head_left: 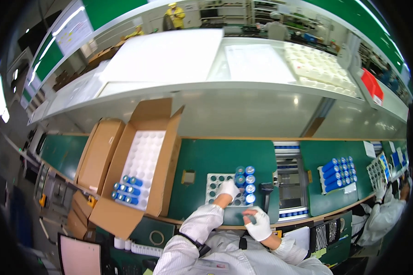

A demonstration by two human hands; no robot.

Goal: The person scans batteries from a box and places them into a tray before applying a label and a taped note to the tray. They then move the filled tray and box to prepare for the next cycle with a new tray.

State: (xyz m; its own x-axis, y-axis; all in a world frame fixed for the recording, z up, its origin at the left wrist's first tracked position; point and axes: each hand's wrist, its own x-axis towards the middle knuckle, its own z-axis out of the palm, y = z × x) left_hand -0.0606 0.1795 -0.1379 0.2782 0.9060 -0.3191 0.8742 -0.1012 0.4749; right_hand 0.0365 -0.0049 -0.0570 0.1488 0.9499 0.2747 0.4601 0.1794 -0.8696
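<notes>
Left fingers (228, 188) seemingly on holder tray (214, 181).

blue cells (246, 183), green bench (206, 158), white gloves (228, 188)

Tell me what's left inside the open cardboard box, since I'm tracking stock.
The open cardboard box holds a white holed tray, mostly empty, with a few blue cylindrical cells at its near end. Anything beneath the tray is covered.

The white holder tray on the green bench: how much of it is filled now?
Done: the white holder tray's right columns hold blue cylindrical cells. In hand: left hand rests on it; right hand hovers nearer. Left: the left holes stand empty; more cells in the open carton.
</notes>
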